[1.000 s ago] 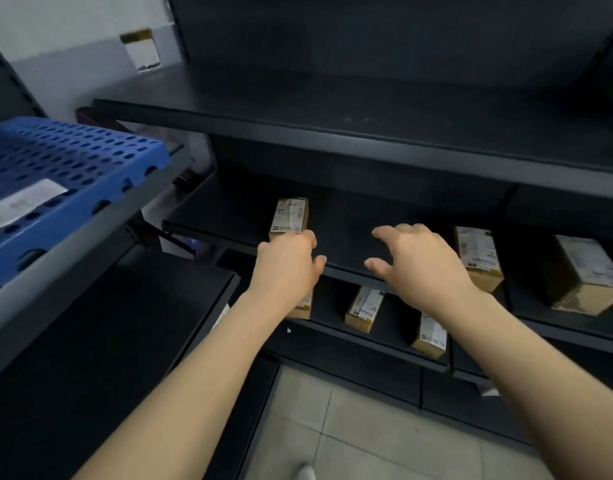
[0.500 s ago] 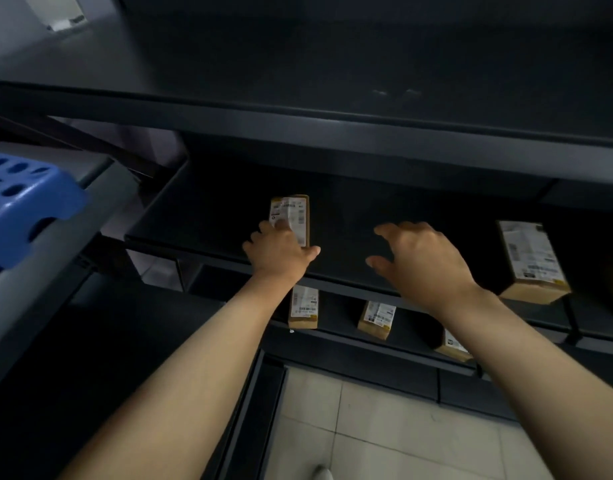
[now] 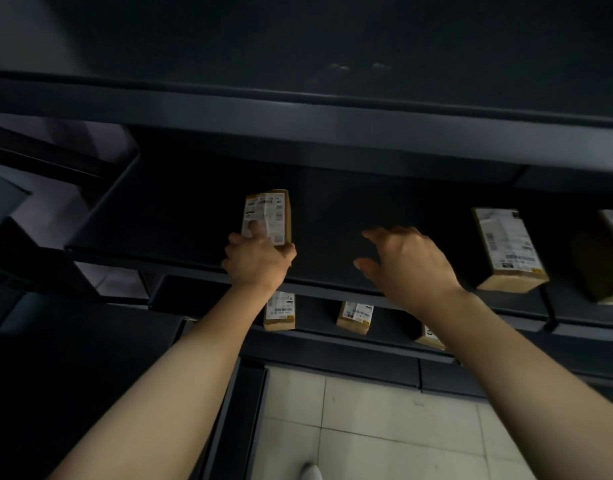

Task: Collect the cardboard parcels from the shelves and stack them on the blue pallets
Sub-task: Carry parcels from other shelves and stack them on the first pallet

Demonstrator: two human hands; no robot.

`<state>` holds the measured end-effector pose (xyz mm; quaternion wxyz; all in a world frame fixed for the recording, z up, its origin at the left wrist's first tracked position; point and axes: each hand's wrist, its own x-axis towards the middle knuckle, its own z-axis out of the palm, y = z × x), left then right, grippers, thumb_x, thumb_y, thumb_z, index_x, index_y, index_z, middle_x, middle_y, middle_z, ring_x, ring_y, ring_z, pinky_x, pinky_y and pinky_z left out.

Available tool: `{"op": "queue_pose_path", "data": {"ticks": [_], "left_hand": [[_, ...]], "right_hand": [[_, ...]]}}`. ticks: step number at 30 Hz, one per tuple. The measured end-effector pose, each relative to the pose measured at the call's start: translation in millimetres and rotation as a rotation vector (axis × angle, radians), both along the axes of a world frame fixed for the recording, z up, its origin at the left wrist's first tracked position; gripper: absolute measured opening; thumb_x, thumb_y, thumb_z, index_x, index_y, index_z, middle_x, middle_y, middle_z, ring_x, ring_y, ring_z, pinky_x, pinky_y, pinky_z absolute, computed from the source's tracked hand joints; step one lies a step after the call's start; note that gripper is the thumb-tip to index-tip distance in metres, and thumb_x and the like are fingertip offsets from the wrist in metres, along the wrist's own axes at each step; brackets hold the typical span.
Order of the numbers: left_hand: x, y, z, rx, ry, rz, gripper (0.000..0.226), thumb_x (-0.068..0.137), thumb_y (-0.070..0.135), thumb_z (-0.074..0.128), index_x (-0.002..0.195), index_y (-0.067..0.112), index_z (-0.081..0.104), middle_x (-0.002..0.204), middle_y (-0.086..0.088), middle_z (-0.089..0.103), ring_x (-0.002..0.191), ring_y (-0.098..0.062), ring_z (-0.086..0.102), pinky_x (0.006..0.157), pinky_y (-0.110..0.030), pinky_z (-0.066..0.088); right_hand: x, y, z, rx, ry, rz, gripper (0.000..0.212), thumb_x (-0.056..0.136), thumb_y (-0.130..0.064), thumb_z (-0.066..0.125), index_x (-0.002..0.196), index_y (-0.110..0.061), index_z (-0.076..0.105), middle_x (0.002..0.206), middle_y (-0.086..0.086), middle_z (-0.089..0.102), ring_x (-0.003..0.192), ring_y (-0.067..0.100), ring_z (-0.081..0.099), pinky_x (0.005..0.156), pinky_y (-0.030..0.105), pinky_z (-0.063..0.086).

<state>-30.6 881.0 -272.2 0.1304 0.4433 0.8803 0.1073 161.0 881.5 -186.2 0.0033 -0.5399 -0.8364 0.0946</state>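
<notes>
Grip, left hand [image 3: 256,261]: clasps the near end of the small brown cardboard parcel with a white label [image 3: 268,216], one finger lying on the label.
Grip, right hand [image 3: 407,268]: fingers spread and slack, grasping nothing.
Landmark: dark metal middle shelf [image 3: 180,216].
Parcel position: flat on this shelf, left of its middle, near the front edge.
Long axis: front-to-back, pointing away from the left hand.
Nearer hand: left, already in contact; the right hand hovers apart, over the shelf's middle.
Coming move (judged): a straight draw along that axis toward the shelf's front edge.
</notes>
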Motion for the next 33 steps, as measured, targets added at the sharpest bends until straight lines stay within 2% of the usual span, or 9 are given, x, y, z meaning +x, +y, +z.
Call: {"op": "queue_pose_path", "data": {"ticks": [7, 13, 16, 21, 26, 33], "left_hand": [[79, -5, 43, 0.101, -0.015, -0.226, 0.081, 0.075, 0.062, 0.056, 0.135, 0.017, 0.026, 0.124, -0.021, 0.039, 0.109, -0.039, 0.045, 0.081, -0.047, 0.046], [154, -10, 60, 0.162, -0.041, -0.312, 0.081, 0.073, 0.064, 0.058, 0.132, 0.016, 0.029, 0.120, -0.018, 0.041, 0.106, -0.036, 0.047, 0.076, -0.044, 0.045], [178, -12, 57, 0.184, -0.031, -0.319, 0.084, 0.072, 0.066, 0.057, 0.133, 0.016, 0.029, 0.120, -0.017, 0.042, 0.106, -0.035, 0.048, 0.076, -0.043, 0.046], [209, -10, 47, 0.221, 0.002, -0.305, 0.085, 0.073, 0.067, 0.056, 0.134, 0.016, 0.029, 0.121, -0.016, 0.042, 0.106, -0.034, 0.048, 0.076, -0.043, 0.046], [224, -9, 32, 0.244, 0.025, -0.266, 0.086, 0.071, 0.068, 0.056, 0.134, 0.015, 0.031, 0.118, -0.015, 0.043, 0.104, -0.032, 0.049, 0.076, -0.042, 0.046], [234, -14, 28, 0.227, 0.044, -0.223, 0.084, 0.072, 0.066, 0.056, 0.133, 0.013, 0.031, 0.118, -0.016, 0.043, 0.104, -0.033, 0.048, 0.079, -0.045, 0.047]], "right_hand": [[47, -3, -5, 0.001, 0.044, -0.163, 0.046, 0.093, -0.039, 0.054, 0.133, -0.016, 0.049, 0.118, 0.010, 0.060, 0.114, 0.027, 0.052, 0.089, 0.035, 0.045], [112, 3, -17, 0.005, 0.045, -0.344, 0.047, 0.092, -0.038, 0.055, 0.131, -0.013, 0.049, 0.119, 0.013, 0.059, 0.114, 0.030, 0.053, 0.087, 0.038, 0.046], [141, 13, -31, 0.010, 0.039, -0.418, 0.050, 0.091, -0.040, 0.056, 0.131, -0.012, 0.047, 0.127, 0.014, 0.053, 0.120, 0.031, 0.047, 0.090, 0.040, 0.045], [168, 43, -65, -0.033, -0.006, -0.515, 0.067, 0.087, -0.050, 0.057, 0.139, -0.015, 0.034, 0.142, 0.015, 0.032, 0.127, 0.035, 0.034, 0.099, 0.042, 0.036], [175, 68, -98, -0.108, 0.017, -0.603, 0.081, 0.082, -0.057, 0.060, 0.143, -0.022, 0.019, 0.150, 0.015, 0.011, 0.127, 0.042, 0.030, 0.097, 0.048, 0.035], [179, 69, -102, -0.105, 0.102, -0.627, 0.085, 0.083, -0.050, 0.061, 0.146, -0.020, 0.012, 0.147, 0.019, 0.013, 0.125, 0.043, 0.031, 0.097, 0.048, 0.037]]}}
